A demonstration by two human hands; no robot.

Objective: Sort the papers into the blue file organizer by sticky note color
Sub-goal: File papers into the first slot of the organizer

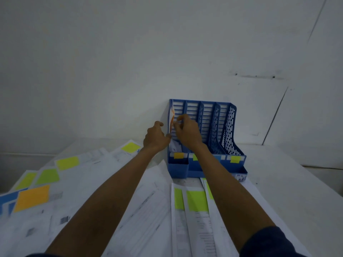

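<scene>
A paper with an orange sticky note is pinched upright by both hands: left hand at its near edge, right hand above. It sits partly inside the blue file organizer's leftmost slot, long axis vertical, directly below the grip.

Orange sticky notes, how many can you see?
3: one orange sticky note on a paper at the table's left, one orange label on the blue organizer's leftmost slot front, one bent note on the paper going in. Buried papers may hide more.
</scene>
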